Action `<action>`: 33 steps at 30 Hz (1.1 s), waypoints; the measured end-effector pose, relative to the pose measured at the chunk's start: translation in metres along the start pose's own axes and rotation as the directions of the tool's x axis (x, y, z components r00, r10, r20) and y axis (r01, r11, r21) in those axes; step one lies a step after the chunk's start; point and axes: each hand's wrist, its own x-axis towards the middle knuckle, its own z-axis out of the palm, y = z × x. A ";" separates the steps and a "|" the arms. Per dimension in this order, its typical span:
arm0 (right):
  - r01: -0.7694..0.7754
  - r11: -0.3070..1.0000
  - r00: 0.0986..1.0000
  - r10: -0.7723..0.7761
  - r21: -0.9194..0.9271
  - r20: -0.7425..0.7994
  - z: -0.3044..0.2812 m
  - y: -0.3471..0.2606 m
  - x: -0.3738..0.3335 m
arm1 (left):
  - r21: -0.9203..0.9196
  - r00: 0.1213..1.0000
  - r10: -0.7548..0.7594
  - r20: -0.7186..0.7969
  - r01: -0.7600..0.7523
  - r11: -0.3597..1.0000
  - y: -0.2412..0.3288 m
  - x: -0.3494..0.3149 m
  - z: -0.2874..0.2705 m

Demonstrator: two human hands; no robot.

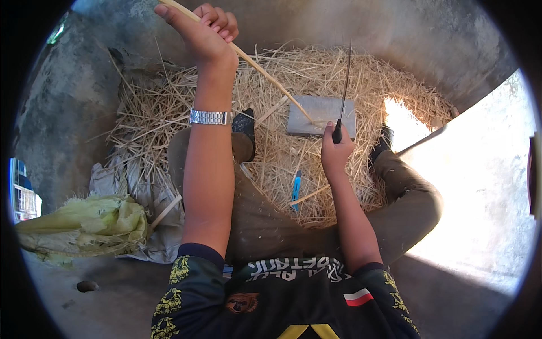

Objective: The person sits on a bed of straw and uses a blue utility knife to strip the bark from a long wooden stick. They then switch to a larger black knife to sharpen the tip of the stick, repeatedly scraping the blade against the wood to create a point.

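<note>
My left hand, raised at the far left with a metal watch on the wrist, is closed around a long pale wooden strip. It looks like bamboo. The strip slants down to the right, and its lower end meets the top of a grey block. At the block's near right edge, my right hand grips the dark handle of a long-bladed knife. The narrow blade points away from me, passing over the block. Pale bits lie on the block beside the strip's end.
Straw-like shavings cover the floor around the block and my feet. A blue box cutter lies on them between my legs. On the left are a yellow-green sack and whitish sacking. A concrete wall curves behind.
</note>
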 end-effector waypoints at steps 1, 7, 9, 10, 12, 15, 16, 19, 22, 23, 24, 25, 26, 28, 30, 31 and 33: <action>0.005 1.000 1.000 -0.005 0.031 0.004 0.006 0.025 -0.010 | -0.003 1.000 -0.001 0.000 0.001 1.000 0.000 0.000 0.000; -0.404 0.681 0.804 0.583 -0.611 0.118 0.008 0.167 -0.053 | -0.007 0.996 0.007 -0.085 -0.007 1.000 0.000 0.005 0.011; -0.413 0.706 0.778 0.602 -0.575 0.180 0.010 0.153 -0.046 | -0.014 0.990 -0.011 -0.144 0.009 1.000 -0.002 -0.001 0.006; -0.420 0.717 0.764 0.610 -0.556 0.210 0.013 0.145 -0.041 | 0.005 0.990 0.008 -0.141 -0.007 1.000 0.000 0.002 0.005; -0.445 0.776 0.779 0.582 -0.447 0.235 0.010 0.149 -0.034 | 0.020 0.991 0.022 -0.134 -0.020 1.000 -0.001 0.001 0.007; -0.792 0.610 0.570 0.744 -0.007 0.349 0.007 0.137 -0.018 | -0.036 0.990 0.019 -0.137 -0.024 0.999 -0.004 0.000 0.010; -0.892 0.422 0.449 0.779 0.164 0.437 0.007 0.127 -0.012 | -0.046 0.989 0.012 -0.149 -0.019 0.999 -0.007 -0.001 0.009; -0.847 0.514 0.527 0.781 0.136 0.334 -0.003 0.090 0.007 | -0.053 0.981 0.002 -0.196 -0.012 0.999 -0.017 -0.005 0.010; -0.677 0.735 0.710 0.669 -0.049 0.221 -0.016 0.061 0.024 | -0.033 0.975 0.011 -0.221 -0.019 0.999 -0.022 -0.007 0.011; -0.589 0.798 0.775 0.603 -0.126 0.190 -0.021 0.057 0.027 | -0.040 0.980 0.020 -0.196 -0.029 0.999 -0.023 -0.006 0.015; -0.461 0.863 0.862 0.491 -0.207 0.126 -0.022 0.064 0.025 | -0.046 0.985 0.030 -0.171 -0.039 0.998 -0.023 -0.006 0.019; -0.325 0.898 0.929 0.362 -0.296 0.076 -0.020 0.071 0.020 | -0.045 0.987 0.022 -0.162 -0.029 0.999 -0.023 -0.009 0.022; -0.183 0.905 0.976 0.214 -0.385 0.040 -0.017 0.074 0.017 | -0.045 0.988 0.019 -0.151 -0.026 0.999 -0.021 -0.012 0.027; -0.285 0.889 0.946 0.322 -0.358 0.048 -0.014 0.078 -0.008 | -0.042 0.989 0.016 -0.147 -0.023 0.999 -0.017 -0.017 0.028; -0.380 0.809 0.886 0.458 -0.449 0.075 -0.019 0.124 -0.029 | -0.057 0.993 0.002 -0.121 -0.009 0.998 -0.016 -0.019 0.038; -0.419 0.740 0.832 0.544 -0.526 0.103 -0.021 0.139 -0.036 | -0.048 0.992 0.004 -0.124 -0.010 0.999 -0.012 -0.019 0.041; -0.447 0.702 0.819 0.571 -0.554 0.063 -0.018 0.155 -0.046 | -0.029 0.990 0.002 -0.138 -0.006 1.000 -0.009 -0.021 0.044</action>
